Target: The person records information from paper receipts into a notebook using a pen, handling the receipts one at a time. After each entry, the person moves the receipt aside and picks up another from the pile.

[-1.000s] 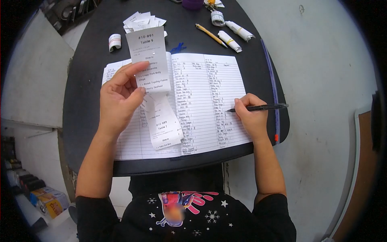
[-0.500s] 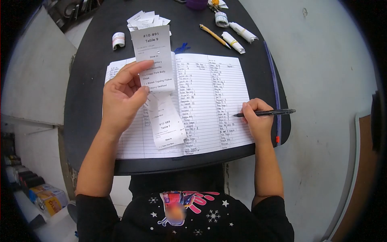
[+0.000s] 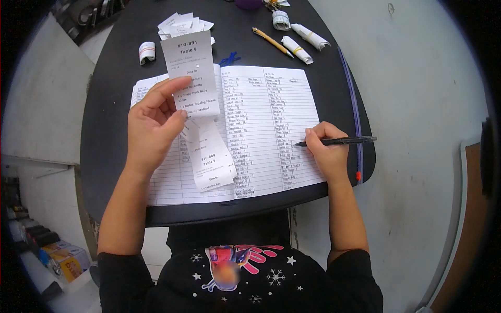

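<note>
Between the thumb and fingers of my left hand point(image 3: 156, 117) is a long printed receipt point(image 3: 190, 57), held up over the left page; its top part reads "#10-891 Table 9". Lower down, the strip curls and hangs over the notebook, showing "#10-889". My right hand point(image 3: 329, 151) is closed around a black pen point(image 3: 342, 141), its tip at a line on the right page. The open lined notebook point(image 3: 255, 115) lies under both hands, with columns of handwriting on its pages.
Several paper slips point(image 3: 182, 23) are piled at the back left, near a small paper roll point(image 3: 147, 53). Farther right lie a wooden pen point(image 3: 271, 41), rolled papers point(image 3: 297, 49) and another roll point(image 3: 281, 21). A blue zipper strip point(image 3: 352, 104) runs along the black table's point(image 3: 109, 141) right side.
The whole view has shifted slightly, so the table and notebook appear a little farther left and up. Both hands keep their hold; the right hand and pen sit slightly higher on the page.
</note>
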`<control>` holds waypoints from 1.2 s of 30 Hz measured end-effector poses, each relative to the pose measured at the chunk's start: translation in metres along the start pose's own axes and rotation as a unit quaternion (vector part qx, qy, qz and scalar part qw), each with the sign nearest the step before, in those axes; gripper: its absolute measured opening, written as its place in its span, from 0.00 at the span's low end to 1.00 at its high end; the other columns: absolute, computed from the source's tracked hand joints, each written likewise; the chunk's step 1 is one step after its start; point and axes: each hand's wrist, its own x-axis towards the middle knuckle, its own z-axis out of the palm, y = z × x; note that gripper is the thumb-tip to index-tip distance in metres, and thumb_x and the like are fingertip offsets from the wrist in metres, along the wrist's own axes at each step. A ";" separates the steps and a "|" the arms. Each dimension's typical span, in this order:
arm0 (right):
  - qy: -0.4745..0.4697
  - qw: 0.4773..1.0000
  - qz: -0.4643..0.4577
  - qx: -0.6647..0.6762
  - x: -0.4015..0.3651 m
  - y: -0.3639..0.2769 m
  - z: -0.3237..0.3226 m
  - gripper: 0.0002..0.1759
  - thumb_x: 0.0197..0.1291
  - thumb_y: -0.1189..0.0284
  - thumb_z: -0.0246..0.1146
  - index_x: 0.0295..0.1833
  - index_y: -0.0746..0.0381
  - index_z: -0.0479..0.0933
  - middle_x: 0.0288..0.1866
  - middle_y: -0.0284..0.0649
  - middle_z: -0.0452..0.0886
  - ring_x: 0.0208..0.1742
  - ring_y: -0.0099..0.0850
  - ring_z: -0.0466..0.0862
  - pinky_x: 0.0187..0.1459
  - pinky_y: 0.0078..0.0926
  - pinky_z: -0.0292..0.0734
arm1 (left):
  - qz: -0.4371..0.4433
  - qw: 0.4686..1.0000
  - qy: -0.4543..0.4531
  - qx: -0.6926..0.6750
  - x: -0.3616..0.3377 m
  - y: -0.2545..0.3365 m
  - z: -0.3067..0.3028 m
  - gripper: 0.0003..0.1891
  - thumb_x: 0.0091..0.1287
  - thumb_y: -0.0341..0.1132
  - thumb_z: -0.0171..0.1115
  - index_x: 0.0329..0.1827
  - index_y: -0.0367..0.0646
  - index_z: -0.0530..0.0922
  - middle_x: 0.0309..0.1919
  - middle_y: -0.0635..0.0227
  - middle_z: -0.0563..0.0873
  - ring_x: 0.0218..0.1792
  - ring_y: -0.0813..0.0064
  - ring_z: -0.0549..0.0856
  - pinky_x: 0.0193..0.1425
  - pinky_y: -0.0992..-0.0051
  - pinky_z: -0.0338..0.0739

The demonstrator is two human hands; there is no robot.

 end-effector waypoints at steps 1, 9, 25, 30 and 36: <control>0.001 1.000 -0.002 -0.003 0.000 0.000 0.001 0.12 0.52 0.78 0.63 0.19 0.65 0.71 0.16 0.29 0.72 0.21 0.15 0.68 0.24 0.17 0.61 | 0.001 1.000 -0.001 0.004 0.000 0.000 0.000 0.23 0.52 0.17 0.55 0.54 0.36 0.78 0.53 0.63 0.79 0.44 0.80 0.79 0.50 0.80 0.74; -0.008 0.999 -0.026 -0.020 0.000 -0.002 0.000 0.12 0.53 0.80 0.61 0.19 0.65 0.70 0.17 0.30 0.72 0.20 0.15 0.68 0.24 0.16 0.62 | 0.002 1.000 -0.006 -0.018 0.000 -0.002 -0.002 0.23 0.52 0.16 0.54 0.54 0.36 0.77 0.54 0.63 0.78 0.43 0.81 0.78 0.49 0.82 0.74; -0.009 0.999 -0.001 0.037 -0.004 0.000 -0.001 0.13 0.52 0.79 0.62 0.18 0.65 0.70 0.16 0.29 0.72 0.21 0.15 0.68 0.24 0.17 0.62 | 0.007 1.000 0.003 0.004 -0.001 0.002 -0.001 0.23 0.53 0.16 0.55 0.54 0.36 0.78 0.54 0.62 0.78 0.43 0.80 0.78 0.51 0.80 0.74; -0.004 1.000 -0.010 0.011 -0.004 0.000 0.001 0.13 0.52 0.79 0.63 0.18 0.65 0.70 0.16 0.29 0.71 0.20 0.15 0.67 0.23 0.18 0.61 | 0.003 1.000 0.003 0.002 -0.001 0.001 -0.001 0.23 0.52 0.16 0.55 0.54 0.37 0.78 0.54 0.62 0.78 0.44 0.79 0.78 0.51 0.80 0.74; -0.005 0.999 -0.041 -0.021 -0.004 0.001 0.001 0.12 0.51 0.79 0.63 0.18 0.65 0.70 0.15 0.30 0.71 0.20 0.15 0.67 0.23 0.18 0.60 | 0.001 1.000 0.003 0.005 -0.001 0.001 -0.001 0.23 0.52 0.16 0.55 0.54 0.37 0.78 0.54 0.61 0.78 0.46 0.78 0.79 0.52 0.80 0.74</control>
